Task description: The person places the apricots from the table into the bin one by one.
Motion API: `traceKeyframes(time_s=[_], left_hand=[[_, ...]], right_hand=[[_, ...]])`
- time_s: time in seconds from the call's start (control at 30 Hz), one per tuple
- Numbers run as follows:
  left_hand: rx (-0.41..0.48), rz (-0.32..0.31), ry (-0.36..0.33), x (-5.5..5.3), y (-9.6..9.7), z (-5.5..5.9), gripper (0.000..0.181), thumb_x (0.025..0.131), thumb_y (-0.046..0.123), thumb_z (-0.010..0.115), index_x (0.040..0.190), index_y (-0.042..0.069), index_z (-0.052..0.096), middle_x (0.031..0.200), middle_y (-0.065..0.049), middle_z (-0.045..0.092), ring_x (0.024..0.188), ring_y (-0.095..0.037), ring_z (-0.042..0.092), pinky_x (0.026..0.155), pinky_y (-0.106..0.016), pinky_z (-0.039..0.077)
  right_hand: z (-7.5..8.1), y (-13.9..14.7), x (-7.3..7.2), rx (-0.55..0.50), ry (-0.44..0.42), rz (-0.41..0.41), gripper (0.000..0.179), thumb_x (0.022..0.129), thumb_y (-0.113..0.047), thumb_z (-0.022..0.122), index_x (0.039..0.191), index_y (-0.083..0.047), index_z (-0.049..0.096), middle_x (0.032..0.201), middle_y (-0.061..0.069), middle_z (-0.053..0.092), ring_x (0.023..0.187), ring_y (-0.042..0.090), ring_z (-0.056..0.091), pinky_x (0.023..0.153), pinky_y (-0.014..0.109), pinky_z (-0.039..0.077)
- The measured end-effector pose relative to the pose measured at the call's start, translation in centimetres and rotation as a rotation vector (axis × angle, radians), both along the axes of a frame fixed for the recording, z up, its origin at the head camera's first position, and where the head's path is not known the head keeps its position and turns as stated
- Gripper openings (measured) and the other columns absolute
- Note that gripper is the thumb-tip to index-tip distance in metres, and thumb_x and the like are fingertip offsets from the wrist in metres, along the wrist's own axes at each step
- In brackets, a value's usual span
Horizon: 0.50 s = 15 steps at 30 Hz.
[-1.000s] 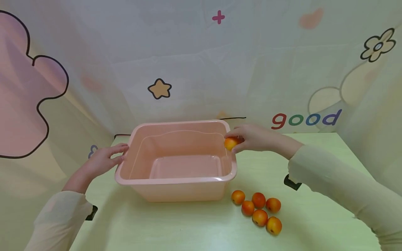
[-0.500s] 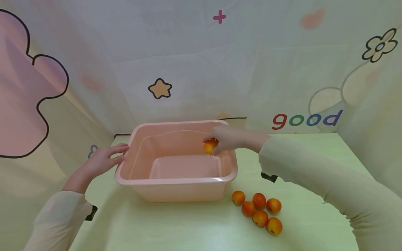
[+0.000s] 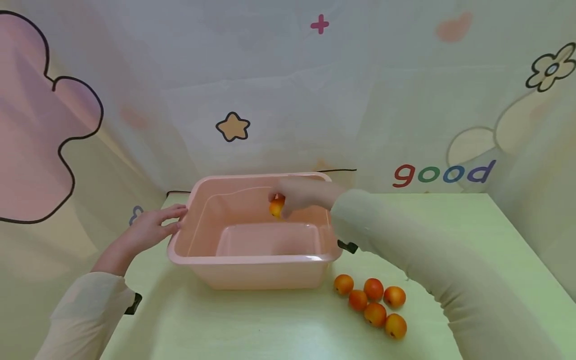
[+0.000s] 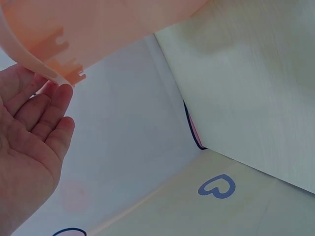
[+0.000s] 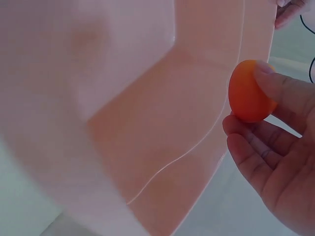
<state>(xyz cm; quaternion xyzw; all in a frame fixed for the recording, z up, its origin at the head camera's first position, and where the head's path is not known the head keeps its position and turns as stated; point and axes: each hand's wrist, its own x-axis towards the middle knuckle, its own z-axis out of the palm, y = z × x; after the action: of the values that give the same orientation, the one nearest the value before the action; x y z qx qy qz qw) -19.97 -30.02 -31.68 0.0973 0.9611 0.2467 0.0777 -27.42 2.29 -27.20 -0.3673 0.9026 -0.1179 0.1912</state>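
Note:
A pink plastic basin stands on the pale green table. My right hand is inside its opening, below the far rim, and holds a small round orange-red fruit above the basin floor. The right wrist view shows this fruit between thumb and fingers, apart from the wall. At the basin's left rim my left hand grips the edge. From the left wrist view, fingertips of the left hand touch the rim from underneath; the thumb is hidden there. No fruit shows on the visible basin floor.
Several similar orange-red fruits lie clustered on the table, just right of the basin's near corner. A printed curtain hangs behind the table and at both sides. The right forearm crosses above the table's right part.
My right hand has carried the fruit leftward, from the basin's right rim to over the middle of its interior. The left hand stays on the left rim.

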Motion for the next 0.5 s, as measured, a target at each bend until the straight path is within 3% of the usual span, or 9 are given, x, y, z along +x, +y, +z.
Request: traceKeyframes(time_s=[0.2, 0.5], left_hand=[[-0.007, -0.003, -0.003, -0.1, 0.0, 0.0, 0.055, 0.089, 0.032, 0.050, 0.136, 0.006, 0.035, 0.141, -0.018, 0.030, 0.123, -0.044, 0.032, 0.091, -0.060, 0.034], [-0.018, -0.010, 0.001, -0.1, 0.1, 0.1, 0.054, 0.089, 0.029, 0.050, 0.135, 0.005, 0.035, 0.140, -0.019, 0.031, 0.122, -0.044, 0.033, 0.091, -0.059, 0.035]], right_hand=[[-0.5, -0.8, -1.2, -0.080, -0.155, -0.094, 0.020, 0.079, -0.005, 0.062, 0.097, -0.012, 0.059, 0.091, 0.001, 0.058, 0.089, 0.018, 0.051, 0.076, 0.024, 0.046], [-2.3, -1.5, -2.6, -0.144, -0.197, -0.150, 0.019, 0.078, -0.002, 0.061, 0.095, -0.010, 0.060, 0.091, 0.003, 0.058, 0.087, 0.020, 0.051, 0.075, 0.025, 0.046]])
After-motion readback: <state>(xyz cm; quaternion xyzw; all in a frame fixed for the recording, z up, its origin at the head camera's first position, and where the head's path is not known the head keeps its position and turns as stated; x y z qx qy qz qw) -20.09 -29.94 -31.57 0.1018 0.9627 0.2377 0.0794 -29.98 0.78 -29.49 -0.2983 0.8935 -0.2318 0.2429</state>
